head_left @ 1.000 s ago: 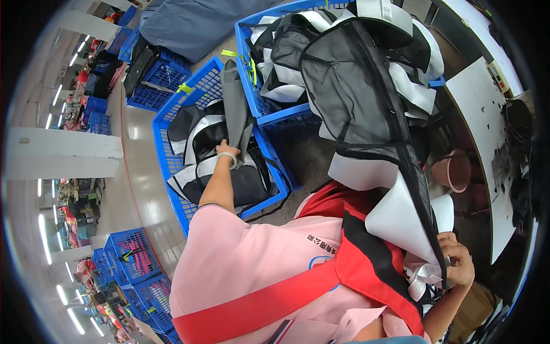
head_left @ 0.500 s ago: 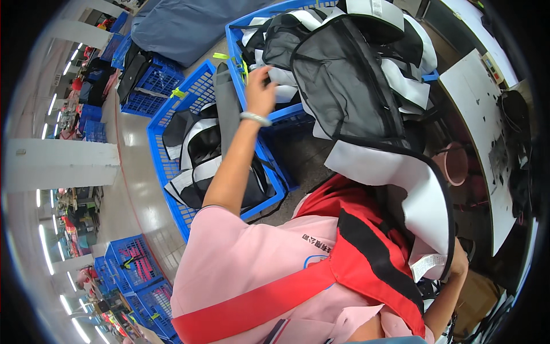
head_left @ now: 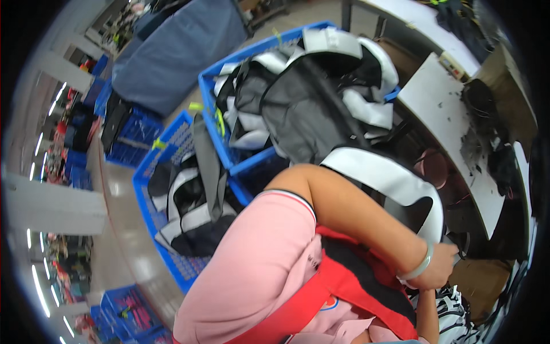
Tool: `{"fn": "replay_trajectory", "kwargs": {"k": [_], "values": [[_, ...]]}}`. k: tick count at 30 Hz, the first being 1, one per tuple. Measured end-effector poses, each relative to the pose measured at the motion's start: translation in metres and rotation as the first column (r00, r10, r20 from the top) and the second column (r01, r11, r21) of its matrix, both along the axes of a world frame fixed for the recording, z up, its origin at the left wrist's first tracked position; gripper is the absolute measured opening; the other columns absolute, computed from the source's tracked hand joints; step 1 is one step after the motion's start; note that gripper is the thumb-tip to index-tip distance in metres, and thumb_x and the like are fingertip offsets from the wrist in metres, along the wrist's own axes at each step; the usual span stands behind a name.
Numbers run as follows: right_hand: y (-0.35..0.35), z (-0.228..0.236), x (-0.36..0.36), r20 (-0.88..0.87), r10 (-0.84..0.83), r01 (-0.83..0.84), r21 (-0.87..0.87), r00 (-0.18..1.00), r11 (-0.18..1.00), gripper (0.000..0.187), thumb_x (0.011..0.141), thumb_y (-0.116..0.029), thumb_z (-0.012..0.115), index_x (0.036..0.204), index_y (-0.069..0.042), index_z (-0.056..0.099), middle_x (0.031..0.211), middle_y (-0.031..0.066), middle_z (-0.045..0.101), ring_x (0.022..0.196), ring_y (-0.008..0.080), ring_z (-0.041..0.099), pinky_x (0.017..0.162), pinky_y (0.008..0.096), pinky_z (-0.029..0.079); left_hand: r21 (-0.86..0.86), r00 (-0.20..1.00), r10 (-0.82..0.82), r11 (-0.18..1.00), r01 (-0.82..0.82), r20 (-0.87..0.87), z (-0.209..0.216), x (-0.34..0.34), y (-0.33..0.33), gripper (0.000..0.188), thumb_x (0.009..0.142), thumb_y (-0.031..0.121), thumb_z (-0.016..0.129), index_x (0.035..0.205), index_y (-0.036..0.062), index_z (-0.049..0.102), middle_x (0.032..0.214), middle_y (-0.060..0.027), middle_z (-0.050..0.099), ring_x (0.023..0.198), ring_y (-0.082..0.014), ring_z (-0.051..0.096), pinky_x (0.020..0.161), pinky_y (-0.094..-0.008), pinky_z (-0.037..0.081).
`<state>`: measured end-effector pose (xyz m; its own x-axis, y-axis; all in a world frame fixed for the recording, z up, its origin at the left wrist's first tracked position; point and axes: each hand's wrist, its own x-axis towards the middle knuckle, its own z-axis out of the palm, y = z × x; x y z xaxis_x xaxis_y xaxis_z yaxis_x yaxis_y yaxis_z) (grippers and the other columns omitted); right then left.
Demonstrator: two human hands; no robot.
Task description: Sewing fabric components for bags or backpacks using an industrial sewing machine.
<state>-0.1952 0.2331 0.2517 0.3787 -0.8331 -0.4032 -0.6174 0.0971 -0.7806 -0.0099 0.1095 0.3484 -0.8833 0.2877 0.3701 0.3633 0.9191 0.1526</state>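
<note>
My left arm crosses in front of me to the right. My left hand (head_left: 437,266), with a pale bangle (head_left: 425,262) at the wrist, is closed at the lower end of a wide white band (head_left: 395,172); what its fingers hold is hidden. The band curves down from a black mesh fabric piece (head_left: 303,109) lying over the heap in the blue basket. My right forearm (head_left: 427,315) rises below, and the left hand covers my right hand. A small greyish tip shows beyond the left fingers, too blurred to name.
The blue plastic basket (head_left: 201,92) stands ahead, piled with black and white pieces. A second blue basket (head_left: 143,195) holds more at its left. To the right is a white worktable (head_left: 441,120) with dark scraps, near a pink bucket (head_left: 431,166) and a cardboard box (head_left: 484,281).
My left hand has left the basket's near edge and swung across to the right, beside the right hand at the band's end. The view has shifted, and the right hand is now covered.
</note>
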Motion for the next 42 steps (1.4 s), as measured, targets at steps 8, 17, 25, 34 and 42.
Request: {"fn": "replay_trajectory", "kwargs": {"k": [8, 17, 25, 34, 42], "values": [[-0.028, -0.019, -0.018, -0.104, 0.056, -0.078, -0.224, 0.993, 0.971, 0.043, 0.07, -0.017, 0.075, 0.112, -0.012, 0.066, 0.11, 0.014, 0.067, 0.105, 0.0289, 0.062, 0.086, 0.0355, 0.048, 0.321, 0.977, -0.064, 0.947, -0.006, 0.205, -0.042, -0.02, -0.001, 0.031, 0.075, 0.032, 0.07, 0.093, 0.0056, 0.067, 0.085, -0.0132, 0.068, 0.084, -0.0335, 0.065, 0.073, -0.0421, 0.049], [-0.097, 0.071, 0.001, 0.009, 0.238, -0.235, 0.187, 0.971, 0.954, 0.039, 0.082, -0.018, 0.062, 0.118, -0.004, 0.061, 0.114, 0.0128, 0.065, 0.105, 0.0214, 0.059, 0.092, 0.0327, 0.045, 0.234, 0.965, 0.038, 0.967, -0.102, 0.26, 0.029, 0.024, -0.047, 0.025, 0.083, 0.029, 0.065, 0.086, 0.0044, 0.062, 0.071, -0.0162, 0.064, 0.07, -0.0364, 0.063, 0.064, -0.0445, 0.049], [-0.129, 0.172, 0.019, -0.082, 0.294, -0.239, 0.396, 0.952, 0.886, 0.044, 0.09, -0.033, 0.064, 0.124, -0.006, 0.057, 0.116, 0.0099, 0.062, 0.108, 0.0183, 0.058, 0.093, 0.0305, 0.044, 0.305, 0.924, 0.088, 0.929, -0.212, 0.373, 0.074, 0.065, -0.075, 0.026, 0.088, 0.029, 0.057, 0.097, 0.0073, 0.067, 0.076, -0.0152, 0.066, 0.075, -0.0353, 0.064, 0.067, -0.0442, 0.05], [-0.079, 0.123, 0.057, -0.455, -0.149, -0.15, -0.557, 0.878, 0.817, 0.027, 0.067, -0.005, 0.069, 0.09, -0.006, 0.056, 0.079, 0.0132, 0.06, 0.072, 0.0362, 0.062, 0.064, 0.0438, 0.049, 0.408, 0.902, 0.141, 0.856, -0.318, 0.407, 0.045, 0.061, -0.09, 0.022, 0.081, 0.019, 0.06, 0.083, -0.0013, 0.066, 0.09, -0.0194, 0.066, 0.086, -0.0387, 0.062, 0.076, -0.0449, 0.049], [-0.047, 0.188, 0.065, -0.712, -0.299, -0.13, -0.48, 0.635, 0.868, 0.087, 0.067, -0.002, 0.069, 0.145, -0.011, 0.031, 0.084, 0.019, 0.061, 0.076, 0.038, 0.062, 0.066, 0.0462, 0.046, 0.613, 0.957, 0.144, 0.741, -0.273, 0.253, 0.04, 0.037, -0.09, 0.02, 0.082, 0.022, 0.059, 0.083, 0.0035, 0.067, 0.076, -0.0185, 0.064, 0.072, -0.0375, 0.061, 0.065, -0.0452, 0.048]]}}
